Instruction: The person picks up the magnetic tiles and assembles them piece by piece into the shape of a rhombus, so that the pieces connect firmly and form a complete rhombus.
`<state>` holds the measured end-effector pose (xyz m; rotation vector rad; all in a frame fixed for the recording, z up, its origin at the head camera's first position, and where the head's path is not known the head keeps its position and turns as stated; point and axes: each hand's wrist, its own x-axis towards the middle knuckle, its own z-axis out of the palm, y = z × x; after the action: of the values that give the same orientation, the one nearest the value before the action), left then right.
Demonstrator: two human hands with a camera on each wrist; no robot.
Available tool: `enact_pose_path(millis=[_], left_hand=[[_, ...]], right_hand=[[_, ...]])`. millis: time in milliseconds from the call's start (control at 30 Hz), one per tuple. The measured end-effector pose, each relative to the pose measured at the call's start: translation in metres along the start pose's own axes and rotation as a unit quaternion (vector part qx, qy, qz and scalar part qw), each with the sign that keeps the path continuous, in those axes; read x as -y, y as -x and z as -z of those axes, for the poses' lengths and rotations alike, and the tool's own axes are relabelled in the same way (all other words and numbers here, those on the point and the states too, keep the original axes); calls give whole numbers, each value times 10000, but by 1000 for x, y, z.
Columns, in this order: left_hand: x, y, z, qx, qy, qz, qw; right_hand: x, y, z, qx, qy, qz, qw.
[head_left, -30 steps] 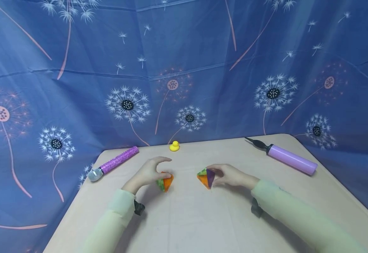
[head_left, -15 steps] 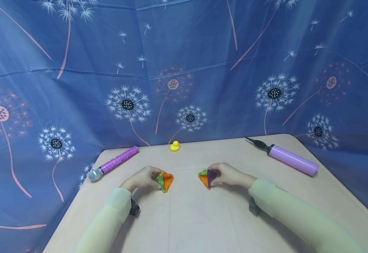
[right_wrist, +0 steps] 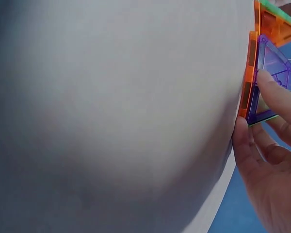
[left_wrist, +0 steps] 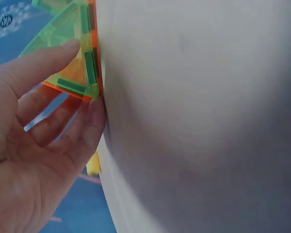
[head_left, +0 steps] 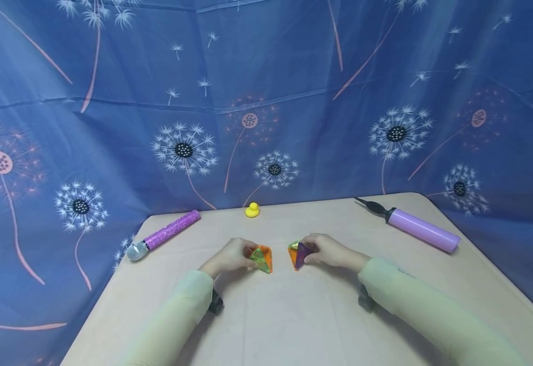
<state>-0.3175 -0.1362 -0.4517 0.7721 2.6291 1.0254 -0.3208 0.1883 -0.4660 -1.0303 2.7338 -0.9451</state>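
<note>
Near the middle of the table, my left hand (head_left: 232,255) pinches a small pyramid of green and orange see-through magnetic tiles (head_left: 262,259). In the left wrist view its thumb presses on a green triangle tile (left_wrist: 68,31), and the other fingers lie behind. A short gap away, my right hand (head_left: 329,250) pinches a second tile pyramid (head_left: 301,255) of purple, orange and green. The right wrist view shows the thumb on its purple triangle tile (right_wrist: 276,63). Both pyramids are at the tabletop, their orange sides turned toward each other.
A purple glitter microphone (head_left: 168,234) lies at the left. A yellow rubber duck (head_left: 252,210) sits at the back edge. To the right lies a purple balloon pump (head_left: 422,230) with a black nozzle. Behind the table (head_left: 285,325) hangs a blue dandelion cloth (head_left: 317,142).
My left hand has closed its fingers on the green and orange pyramid and moved it right, turning it somewhat. The right hand's pyramid has turned slightly, and the gap between them has narrowed.
</note>
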Motion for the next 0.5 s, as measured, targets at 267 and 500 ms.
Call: enact_pose_path(millis=[267, 500], left_hand=[[-17, -15, -13, -58, -2, 126, 9999], [-23, -22, -19, -80, -82, 119, 9999]], right_hand=[[4, -5, -2, -39, -124, -199, 9997], [7, -8, -5, -99, -69, -166, 9998]])
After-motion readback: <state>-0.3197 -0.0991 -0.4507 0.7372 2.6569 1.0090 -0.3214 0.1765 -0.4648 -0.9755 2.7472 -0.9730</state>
